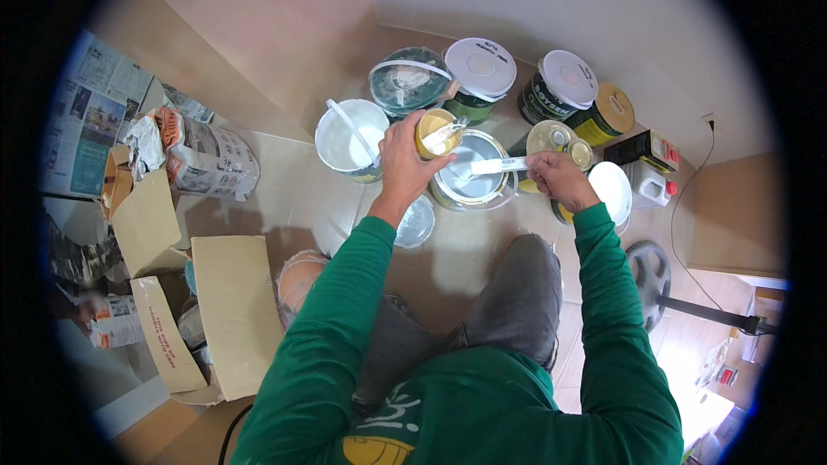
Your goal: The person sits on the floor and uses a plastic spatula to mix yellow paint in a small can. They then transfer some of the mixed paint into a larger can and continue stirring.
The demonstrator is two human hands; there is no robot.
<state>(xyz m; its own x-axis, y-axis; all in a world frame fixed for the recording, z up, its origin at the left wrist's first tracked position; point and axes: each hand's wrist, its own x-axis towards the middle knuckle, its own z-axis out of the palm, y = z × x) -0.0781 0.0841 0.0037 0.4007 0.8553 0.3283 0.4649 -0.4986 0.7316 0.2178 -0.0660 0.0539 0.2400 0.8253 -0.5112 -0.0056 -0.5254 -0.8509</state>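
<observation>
My left hand point(403, 158) is wrapped round a small yellow can point(428, 146), tilted over an open paint pail. White paint smears its mouth. In my right hand point(558, 176) is a flat white stick point(493, 166), its far end over the same pail point(465, 200), which holds pale grey-white paint. A round paint-coated lid point(414, 222) lies on the floor just below the pail. Left of my left hand stands an open white bucket point(351, 139) with its handle raised.
Lidded paint pails point(481, 69) line the wall, with a green-lidded tub point(408, 82) beside them. Cans, a black tin point(642, 151) and a white jug point(652, 185) stand right. An open cardboard box point(231, 306) and a newspaper-wrapped container point(211, 159) are left. A cable point(680, 215) hangs right.
</observation>
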